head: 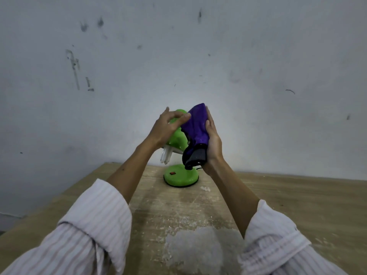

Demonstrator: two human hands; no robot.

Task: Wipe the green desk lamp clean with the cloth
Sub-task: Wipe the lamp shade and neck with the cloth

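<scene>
The green desk lamp [179,178] stands on the wooden table near the wall, its round base carrying a red switch. Its green shade tilts down to the left, and a white bulb [165,156] pokes out beneath it. My left hand [165,129] grips the shade from the left, thumb stretched across its top. A purple cloth with a black edge [195,132] covers the right side of the shade. My right hand [211,141] holds that cloth against the lamp, fingers along its right side. The lamp's neck is hidden behind the cloth.
The wooden table [288,199] is scratched and carries a pale dusty patch [195,247] near its front. A stained white wall [178,56] rises right behind the lamp. The table's left edge runs diagonally past my left sleeve.
</scene>
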